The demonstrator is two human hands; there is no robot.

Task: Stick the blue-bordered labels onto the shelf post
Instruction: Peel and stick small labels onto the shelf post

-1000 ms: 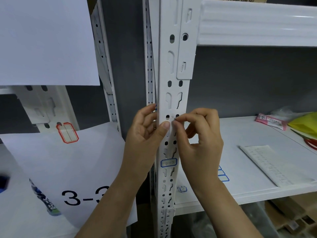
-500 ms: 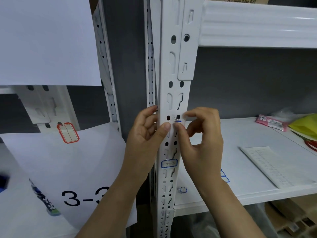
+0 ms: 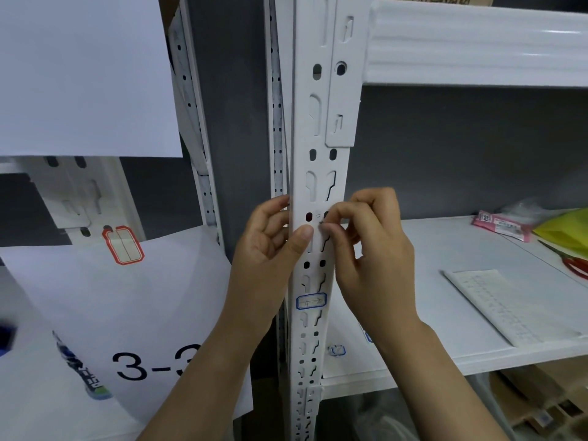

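I saw the fingers (image 3: 345,211) of the right hand (image 3: 372,249) pinched tight, thumb against forefinger, on a pinched label (image 3: 322,222) held flat to the front of the white shelf post (image 3: 318,122). Only a dark sliver of its edge showed, just beside a pair of round holes. The left hand (image 3: 270,246) gripped the same post from the other side, its thumb pressing the front face just left of the pinch and its other fingers curled round the post's edge. Lower on the post, a stuck label (image 3: 311,301) with a blue border lay across the slots, apart from both hands. On the shelf board (image 3: 445,249) to the right, a crumpled blue-bordered label (image 3: 336,350) lay near the post. Further along lay a white backing sheet (image 3: 509,307), and at the back a pink packet (image 3: 499,226) beside a yellow bag (image 3: 566,233). To the left, a red-bordered label (image 3: 122,245) sat on another post, above a paper sheet (image 3: 127,313) printed "3-3".
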